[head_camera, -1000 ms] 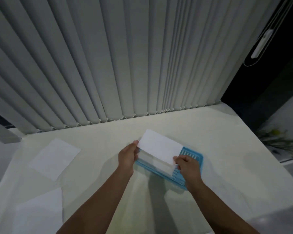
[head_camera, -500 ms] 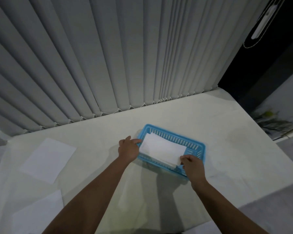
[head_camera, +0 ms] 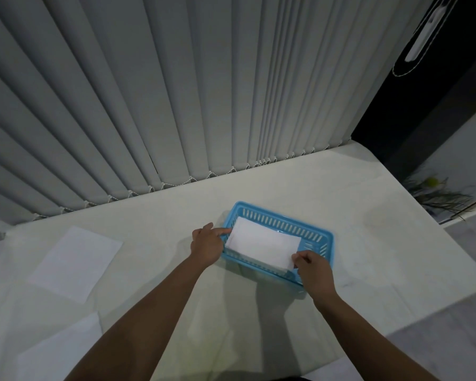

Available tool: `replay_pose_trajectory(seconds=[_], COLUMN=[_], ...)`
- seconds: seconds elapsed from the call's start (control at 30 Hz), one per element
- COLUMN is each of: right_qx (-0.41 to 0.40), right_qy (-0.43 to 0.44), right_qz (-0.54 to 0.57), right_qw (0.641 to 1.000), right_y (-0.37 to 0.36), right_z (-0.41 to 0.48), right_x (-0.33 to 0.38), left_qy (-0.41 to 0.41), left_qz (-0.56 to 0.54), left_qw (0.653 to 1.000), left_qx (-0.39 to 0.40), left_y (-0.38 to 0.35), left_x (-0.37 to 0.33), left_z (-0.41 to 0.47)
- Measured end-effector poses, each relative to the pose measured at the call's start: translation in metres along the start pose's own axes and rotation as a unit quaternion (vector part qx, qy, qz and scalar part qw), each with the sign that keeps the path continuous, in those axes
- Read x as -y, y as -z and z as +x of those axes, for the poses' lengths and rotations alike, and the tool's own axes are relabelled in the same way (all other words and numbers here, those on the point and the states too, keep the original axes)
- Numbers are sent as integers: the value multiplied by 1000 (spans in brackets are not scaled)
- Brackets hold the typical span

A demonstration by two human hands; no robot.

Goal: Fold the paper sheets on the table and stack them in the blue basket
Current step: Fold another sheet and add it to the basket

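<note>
A blue slotted basket (head_camera: 318, 237) stands on the white table, right of the middle. Inside it lies a folded white paper (head_camera: 263, 244), resting on other folded sheets whose edges show at the near left. My left hand (head_camera: 207, 243) is at the basket's left end, its index fingertip touching the paper's left corner. My right hand (head_camera: 312, 266) pinches the paper's near right corner over the basket's front wall. Two flat unfolded sheets lie on the left: one farther back (head_camera: 74, 262), one at the near left corner (head_camera: 58, 350).
The table (head_camera: 382, 257) is backed by grey vertical blinds (head_camera: 176, 92). Its right edge drops to a floor with a dark plant (head_camera: 440, 196) beyond.
The folded paper went from held above the basket to lying inside it. Both hands came down with it and stay at its ends.
</note>
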State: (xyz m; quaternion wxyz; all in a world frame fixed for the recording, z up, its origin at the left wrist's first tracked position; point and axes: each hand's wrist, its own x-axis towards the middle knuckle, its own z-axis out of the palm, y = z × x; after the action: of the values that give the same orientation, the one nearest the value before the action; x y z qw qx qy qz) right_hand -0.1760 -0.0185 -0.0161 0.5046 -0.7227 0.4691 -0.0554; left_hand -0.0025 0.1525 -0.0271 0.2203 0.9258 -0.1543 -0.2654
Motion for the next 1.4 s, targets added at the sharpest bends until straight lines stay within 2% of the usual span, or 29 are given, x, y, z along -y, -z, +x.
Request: replay_pose_trajectory(seconds=[0.43, 0.63, 0.83, 0.93, 1.03, 1.13, 1.23, 1.33, 1.4], right_qx=[-11, -14, -16, -64, -93, -31, 43, 101, 105], right_qy=[-82, -67, -50, -12, 138, 266, 276, 245, 240], right_qz=[108, 90, 83, 19, -124, -311, -433, -469, -467], right_qw=[991, 994, 995, 998, 978, 912, 857, 842, 845], right_y=[-11, -12, -9, -9, -11, -19, -26, -29, -28], right_z=[1, 3, 4, 6, 8, 8, 15, 24, 26], right_x=[1, 3, 1, -2, -4, -2, -4, -13, -17], left_qy=[3, -7, -39, -47, -115, -211, -235, -238, -244], left_qz=[23, 47, 130, 129, 113, 188, 263, 294, 298], left_qw=[1000, 999, 991, 985, 974, 955, 936, 926, 923], left_qx=[7, 3, -15, -104, -161, -96, -24, 2, 4], left_y=[-10, -10, -3, -1, -4, -14, -25, -33, -36], left_x=[6, 8, 3, -5, -17, -27, -23, -12, -7], left_z=[6, 4, -8, -17, -17, -14, -5, 5, 9])
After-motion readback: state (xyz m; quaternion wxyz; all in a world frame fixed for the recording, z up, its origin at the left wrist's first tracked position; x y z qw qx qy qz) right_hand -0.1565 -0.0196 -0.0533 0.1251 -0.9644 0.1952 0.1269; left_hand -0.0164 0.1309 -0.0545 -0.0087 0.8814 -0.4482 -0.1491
